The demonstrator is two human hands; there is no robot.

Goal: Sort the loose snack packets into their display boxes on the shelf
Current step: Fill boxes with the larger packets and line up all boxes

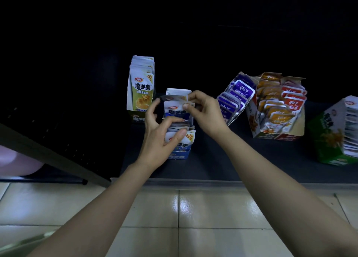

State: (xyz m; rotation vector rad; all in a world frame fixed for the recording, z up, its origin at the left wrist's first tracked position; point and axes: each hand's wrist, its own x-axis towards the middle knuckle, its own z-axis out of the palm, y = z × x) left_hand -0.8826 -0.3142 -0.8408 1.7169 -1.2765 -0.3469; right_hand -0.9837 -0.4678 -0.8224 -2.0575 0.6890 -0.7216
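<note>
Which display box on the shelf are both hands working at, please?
The blue box, whose packets the left hand and right hand grip; the olive box behind and those to its right are untouched.

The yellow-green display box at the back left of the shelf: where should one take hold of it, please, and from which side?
Probably grip the yellow-green display box across its side walls at mid-height, coming from the front left: it stands upright and narrow, packets fill its open top, and the blue box crowds its right front.
</note>
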